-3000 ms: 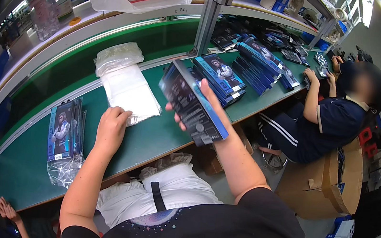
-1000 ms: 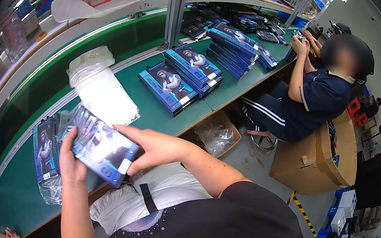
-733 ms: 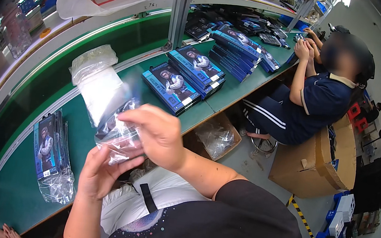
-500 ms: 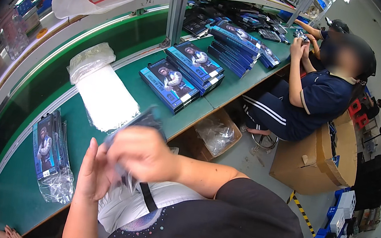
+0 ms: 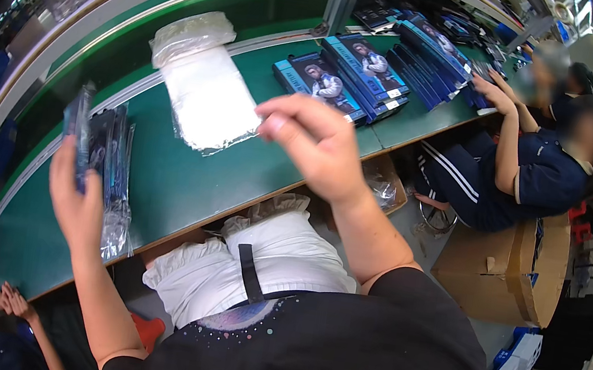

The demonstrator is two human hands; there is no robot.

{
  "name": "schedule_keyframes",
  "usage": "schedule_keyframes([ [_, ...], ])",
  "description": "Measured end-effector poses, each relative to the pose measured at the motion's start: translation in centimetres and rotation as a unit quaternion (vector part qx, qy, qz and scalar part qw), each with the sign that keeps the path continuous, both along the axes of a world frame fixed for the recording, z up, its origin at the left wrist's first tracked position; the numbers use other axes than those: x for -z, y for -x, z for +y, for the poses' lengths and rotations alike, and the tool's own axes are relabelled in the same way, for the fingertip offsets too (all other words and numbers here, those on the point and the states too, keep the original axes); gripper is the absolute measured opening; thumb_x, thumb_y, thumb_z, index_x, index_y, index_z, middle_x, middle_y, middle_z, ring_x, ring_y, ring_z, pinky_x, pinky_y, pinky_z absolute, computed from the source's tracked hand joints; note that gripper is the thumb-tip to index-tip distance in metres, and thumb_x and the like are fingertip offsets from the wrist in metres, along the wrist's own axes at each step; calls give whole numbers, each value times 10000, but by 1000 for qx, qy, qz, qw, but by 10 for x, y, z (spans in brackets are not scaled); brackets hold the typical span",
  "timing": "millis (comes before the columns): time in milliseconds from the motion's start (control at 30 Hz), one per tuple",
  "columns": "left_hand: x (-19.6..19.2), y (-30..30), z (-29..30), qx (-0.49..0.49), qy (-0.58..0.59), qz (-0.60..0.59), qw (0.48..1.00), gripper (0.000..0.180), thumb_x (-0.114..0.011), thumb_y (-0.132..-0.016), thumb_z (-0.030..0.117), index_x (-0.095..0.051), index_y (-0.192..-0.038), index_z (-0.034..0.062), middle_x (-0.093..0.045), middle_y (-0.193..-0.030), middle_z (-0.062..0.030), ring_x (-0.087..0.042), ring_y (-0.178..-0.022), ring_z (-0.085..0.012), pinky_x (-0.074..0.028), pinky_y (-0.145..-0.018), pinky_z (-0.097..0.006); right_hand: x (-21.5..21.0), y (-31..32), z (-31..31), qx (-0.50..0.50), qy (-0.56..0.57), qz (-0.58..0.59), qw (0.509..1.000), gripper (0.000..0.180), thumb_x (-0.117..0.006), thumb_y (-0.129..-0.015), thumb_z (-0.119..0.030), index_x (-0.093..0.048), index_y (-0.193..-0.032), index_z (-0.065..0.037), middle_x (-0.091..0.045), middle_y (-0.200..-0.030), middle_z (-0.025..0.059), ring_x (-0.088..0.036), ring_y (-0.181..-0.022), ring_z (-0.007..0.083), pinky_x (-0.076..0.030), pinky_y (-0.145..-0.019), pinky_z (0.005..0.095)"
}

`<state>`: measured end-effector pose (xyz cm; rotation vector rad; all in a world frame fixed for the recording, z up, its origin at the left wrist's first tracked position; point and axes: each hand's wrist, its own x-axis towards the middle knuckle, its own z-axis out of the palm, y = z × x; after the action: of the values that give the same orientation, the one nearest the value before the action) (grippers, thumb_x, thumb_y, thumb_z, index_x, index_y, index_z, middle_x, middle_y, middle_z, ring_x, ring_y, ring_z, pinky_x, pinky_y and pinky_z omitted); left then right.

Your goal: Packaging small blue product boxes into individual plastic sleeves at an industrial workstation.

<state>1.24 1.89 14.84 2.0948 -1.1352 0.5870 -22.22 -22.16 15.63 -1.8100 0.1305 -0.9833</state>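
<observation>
My left hand (image 5: 76, 205) grips a thin dark box in a clear plastic bag (image 5: 78, 122), smeared by motion, with fingers behind it and thumb at its side. It is beside a row of bagged blue-black boxes (image 5: 118, 176) leaning together at the bench's left. My right hand (image 5: 317, 143) hovers at the near right corner of a stack of flat clear bags (image 5: 211, 95), fingers loosely stretched out and nothing visible in them. Whether the fingertips touch the bags I cannot tell. Beyond that hand stand stacked blue boxes with a printed figure (image 5: 364, 70).
The green bench (image 5: 198, 191) curves along a raised back rail. More blue boxes (image 5: 432, 64) lie farther right, where a seated co-worker (image 5: 554, 159) works. A large cardboard carton (image 5: 503, 268) stands on the floor. Another person's hands (image 5: 10, 301) rest at the lower left.
My hands have parted. The left has carried the bagged box left to the row of bagged boxes; the right has moved right and up to the clear bags. My view has shifted too.
</observation>
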Motion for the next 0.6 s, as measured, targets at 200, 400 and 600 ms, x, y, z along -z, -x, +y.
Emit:
schedule_keyframes([
  [200, 27, -13, 0, -129, -132, -38, 982, 421, -592, -833, 150, -555, -1238, 40, -479, -1343, -156, -382, -1289, -351, -271, -1080, -444, 33, -26, -73, 291, 231, 140, 918, 403, -635, -848, -251, -597, -1153, 9, -620, -1068, 161, -590, -996, 253, -456, -872, 350],
  [400, 17, 48, -64, 125, -43, -77, 988, 163, -659, -759, 45, -685, -920, 43, -630, -1103, -83, -546, -1105, -275, -408, -911, -402, 82, -21, -77, 336, 383, 307, 804, 720, -753, -681, -432, -541, -1229, -17, -484, -1277, 193, -450, -1179, 355, -325, -1000, 474],
  [600, 62, 48, -111, 199, -128, -104, 966, 153, -627, -737, 16, -683, -874, 54, -632, -965, -48, -570, -921, -229, -420, -790, -376, 60, -17, -65, 320, 267, 346, 841, 675, -785, -610, -477, -581, -1102, -61, -524, -1150, 200, -477, -1132, 349, -369, -932, 455],
])
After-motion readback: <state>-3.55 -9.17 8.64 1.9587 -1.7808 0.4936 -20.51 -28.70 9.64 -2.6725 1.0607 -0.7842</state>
